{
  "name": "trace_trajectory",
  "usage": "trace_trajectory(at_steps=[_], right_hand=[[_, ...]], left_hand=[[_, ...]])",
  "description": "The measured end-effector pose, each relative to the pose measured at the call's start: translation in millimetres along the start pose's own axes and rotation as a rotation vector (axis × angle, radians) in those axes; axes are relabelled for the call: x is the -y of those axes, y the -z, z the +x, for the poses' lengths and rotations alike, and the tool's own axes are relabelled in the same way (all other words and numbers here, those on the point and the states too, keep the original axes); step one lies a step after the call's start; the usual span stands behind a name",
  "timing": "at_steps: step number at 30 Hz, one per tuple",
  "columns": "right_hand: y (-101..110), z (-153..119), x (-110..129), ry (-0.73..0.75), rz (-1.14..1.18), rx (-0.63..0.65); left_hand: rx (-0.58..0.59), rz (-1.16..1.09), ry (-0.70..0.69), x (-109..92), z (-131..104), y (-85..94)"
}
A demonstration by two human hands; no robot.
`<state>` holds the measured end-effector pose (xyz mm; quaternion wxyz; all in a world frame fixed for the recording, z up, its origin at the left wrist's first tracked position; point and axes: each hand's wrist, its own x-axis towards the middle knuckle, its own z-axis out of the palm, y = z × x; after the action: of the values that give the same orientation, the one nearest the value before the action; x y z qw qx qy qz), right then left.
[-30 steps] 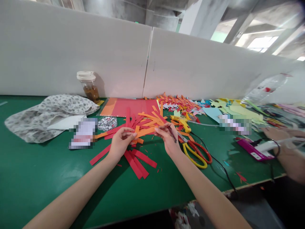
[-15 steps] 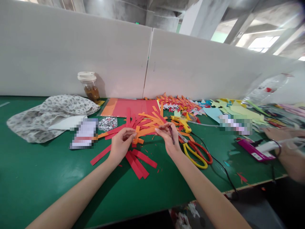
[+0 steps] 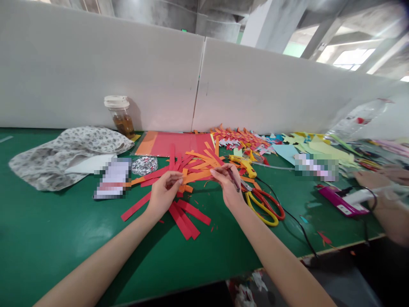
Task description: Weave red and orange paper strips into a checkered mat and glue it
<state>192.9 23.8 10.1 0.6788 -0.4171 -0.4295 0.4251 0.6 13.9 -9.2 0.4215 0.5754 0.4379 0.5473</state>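
Observation:
My left hand [image 3: 164, 189] pinches the left end of an orange paper strip [image 3: 197, 175] between thumb and fingers. My right hand [image 3: 229, 187] has its fingertips at the strip's other end, so the strip spans the gap between both hands. Tucked in the right hand is a slim dark pen [image 3: 235, 181], pointing down toward the wrist. Beneath and around the hands lies a loose pile of red paper strips [image 3: 183, 219] and more orange ones. Scissors [image 3: 262, 207] with red and yellow handles rest just right of my right hand.
A yellow glue gun [image 3: 244, 164] with a black cord lies behind the scissors. Left are a phone [image 3: 113, 177], a bag of small round pieces [image 3: 145, 165], a patterned cloth [image 3: 64, 157] and a lidded cup [image 3: 120, 117]. At right, another person's hand [image 3: 386, 200] is near a magenta device [image 3: 340, 202].
My right hand has moved slightly to the right along the orange strip, and the pen in it has tilted. My left hand stays almost in place.

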Motion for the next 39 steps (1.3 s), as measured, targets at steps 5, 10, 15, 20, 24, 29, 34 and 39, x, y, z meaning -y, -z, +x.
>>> trace_trajectory(at_steps=[5,10,15,20,24,29,34,39], right_hand=[[0.1,0.9,-1.5,0.005,-0.018,0.019],[-0.9,1.3,-2.8,0.012,-0.058,0.016],[0.5,2.5,-3.4,0.016,-0.068,0.015],[4.3,5.8,-1.3,-0.002,-0.029,-0.012],[2.8,4.6,1.3,-0.028,-0.015,-0.027],[-1.7,-0.4,1.1,-0.126,-0.059,0.083],[-1.0,-0.4,0.4,-0.094,-0.083,0.126],[-0.3,1.2,-1.0,-0.047,-0.088,0.111]], left_hand=[[0.003,-0.014,0.033,-2.2,-0.4,-0.7],[0.008,-0.038,0.069,-3.5,-0.6,-1.4],[0.017,-0.073,0.120,-5.8,-0.1,-1.7],[-0.017,-0.105,0.128,-2.8,4.2,2.8],[-0.050,-0.133,0.130,-0.9,7.2,5.8],[0.002,-0.106,0.124,-4.4,4.1,2.0],[0.040,-0.064,0.126,-5.2,1.2,-0.4],[0.020,-0.113,0.115,-0.3,3.4,1.2]])
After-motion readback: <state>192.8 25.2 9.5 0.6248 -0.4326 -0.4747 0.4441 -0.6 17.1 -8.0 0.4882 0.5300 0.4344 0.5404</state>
